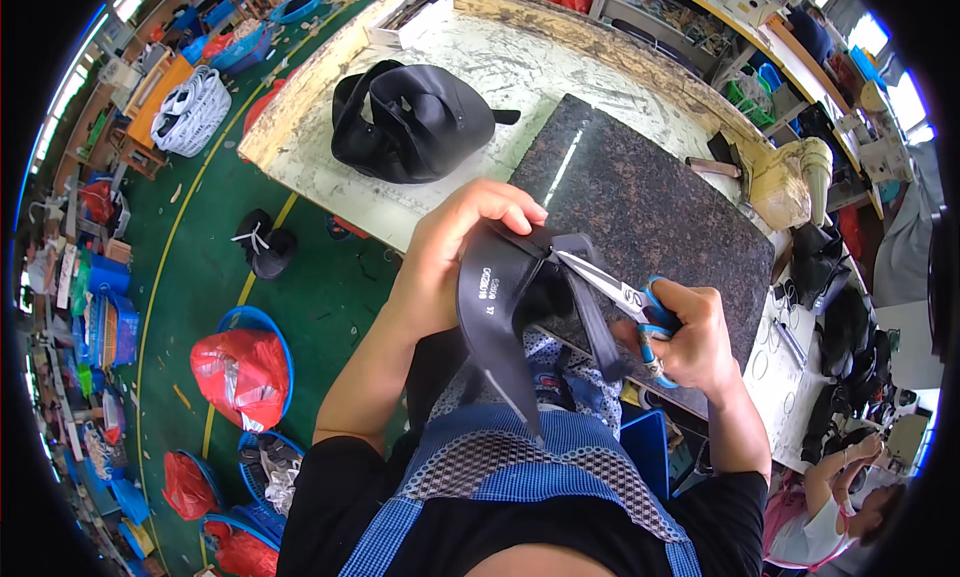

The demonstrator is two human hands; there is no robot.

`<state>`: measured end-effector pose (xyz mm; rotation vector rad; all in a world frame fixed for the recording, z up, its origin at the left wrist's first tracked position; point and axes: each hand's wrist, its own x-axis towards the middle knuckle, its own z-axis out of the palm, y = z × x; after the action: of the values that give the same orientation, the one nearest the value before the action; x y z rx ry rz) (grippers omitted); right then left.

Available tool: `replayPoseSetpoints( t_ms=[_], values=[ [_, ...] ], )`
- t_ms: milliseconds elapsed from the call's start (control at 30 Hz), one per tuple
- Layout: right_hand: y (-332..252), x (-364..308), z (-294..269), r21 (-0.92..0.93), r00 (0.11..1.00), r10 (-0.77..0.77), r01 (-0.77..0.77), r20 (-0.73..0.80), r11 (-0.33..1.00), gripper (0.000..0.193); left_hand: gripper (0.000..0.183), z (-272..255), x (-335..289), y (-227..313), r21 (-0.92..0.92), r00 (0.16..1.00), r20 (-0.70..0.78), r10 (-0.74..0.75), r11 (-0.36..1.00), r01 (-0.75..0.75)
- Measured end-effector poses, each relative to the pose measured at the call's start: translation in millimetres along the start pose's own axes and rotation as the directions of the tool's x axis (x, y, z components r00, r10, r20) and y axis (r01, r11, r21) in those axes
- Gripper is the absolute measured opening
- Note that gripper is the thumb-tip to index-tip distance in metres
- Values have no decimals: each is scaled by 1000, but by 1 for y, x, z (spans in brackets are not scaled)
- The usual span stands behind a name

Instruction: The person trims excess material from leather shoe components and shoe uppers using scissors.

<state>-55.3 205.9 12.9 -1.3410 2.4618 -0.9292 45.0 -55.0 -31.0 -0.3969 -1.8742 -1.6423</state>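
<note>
My left hand (450, 247) is closed on a black leather shoe upper (495, 287), thumb and fingers pinching its top edge. White printed marks show on its curved side, and a long pointed end hangs toward my apron. In my right hand (690, 337) is a pair of scissors (615, 289) with blue handles, fingers through the loops. The scissor tips touch the edge of the upper beside my left fingers; whether the blades bite into it I cannot tell. Several more black uppers (415, 122) lie in a bundle on the white worktable (480, 57).
A dark stone slab (650, 197) lies on the table, partly under my hands. A hammer (715, 165) rests at its far right edge. Left on the green floor are black shoes (264, 244) and a blue basket with a red bag (240, 375). Another person (830, 512) works at lower right.
</note>
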Motion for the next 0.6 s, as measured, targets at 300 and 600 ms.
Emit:
replayPoseSetpoints(
  t_ms=[300,600],
  values=[
    [-5,11,-15,-180,987,-145,131,-65,975,30,31,6,2,8,336,982,-94,161,934,-121],
    [-10,11,-19,-235,997,-77,72,-11,969,29,31,4,1,14,508,956,-75,282,836,-207]
  ],
)
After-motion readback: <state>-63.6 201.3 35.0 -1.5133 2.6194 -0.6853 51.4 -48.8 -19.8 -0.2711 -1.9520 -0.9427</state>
